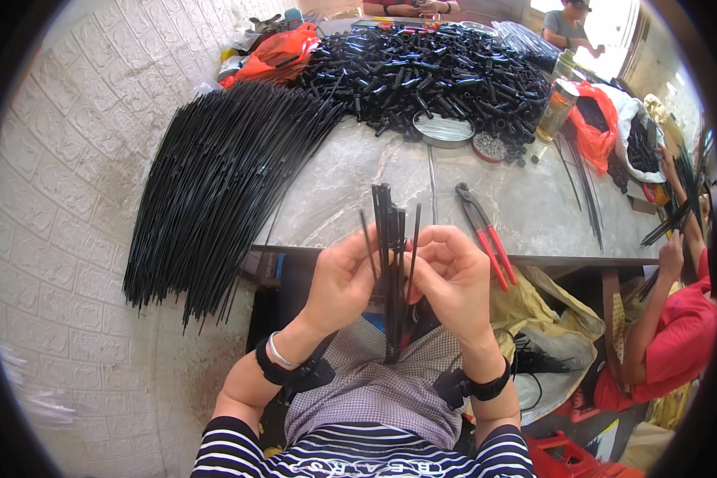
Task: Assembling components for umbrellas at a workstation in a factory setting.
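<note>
My left hand and my right hand meet above my lap, just in front of the table edge. Between them stands a bundle of thin black rods, nearly upright, that looks like a folded umbrella frame. My left fingers close around its left side, with one rod leaning out. On the other side, my right thumb and fingers pinch a separate rod by the bundle. Finer details at the fingertips are hidden. Red-handled pincers lie on the table to the right of my right hand.
A large sheaf of black rods overhangs the table's left side. Black tubular parts are heaped at the back, near a round tin of pale pins, a red dish and a bottle. At right, a person in red handles rods.
</note>
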Demonstrator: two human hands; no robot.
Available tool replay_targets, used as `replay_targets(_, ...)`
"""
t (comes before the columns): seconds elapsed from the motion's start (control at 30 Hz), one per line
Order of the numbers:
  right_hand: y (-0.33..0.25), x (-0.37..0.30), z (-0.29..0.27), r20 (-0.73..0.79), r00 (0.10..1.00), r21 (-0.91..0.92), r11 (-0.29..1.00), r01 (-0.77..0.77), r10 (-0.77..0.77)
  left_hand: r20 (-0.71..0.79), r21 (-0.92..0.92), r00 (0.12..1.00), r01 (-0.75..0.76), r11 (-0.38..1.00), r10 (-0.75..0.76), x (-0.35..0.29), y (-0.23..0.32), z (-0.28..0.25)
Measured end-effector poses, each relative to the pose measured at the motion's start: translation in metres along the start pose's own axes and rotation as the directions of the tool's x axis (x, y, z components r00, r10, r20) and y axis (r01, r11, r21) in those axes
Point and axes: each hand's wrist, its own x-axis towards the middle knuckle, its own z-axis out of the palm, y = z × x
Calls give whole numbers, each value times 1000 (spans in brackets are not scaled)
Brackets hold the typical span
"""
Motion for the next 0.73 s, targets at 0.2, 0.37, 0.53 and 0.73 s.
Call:
replay_targets(0.2,4,0,5,-17,999,-28,999,46,-46,2,-20,999,-44,999,44,-2,-6,-6)
replay_targets(0.37,4,1,12,-63,990,-168,979,113,-125,23,-64,998,-51,997,52,-1,-4,-7)
replay_targets(0.53,2,2,17,-95,977,-278,947,159,-192,17,-44,999,-50,998,51,0,-8,-9)
replay_targets(0.73,5,4,19,-99,984,-235,965,119,-145,56,-338,998,41,940,-23,-2,-14,-16)
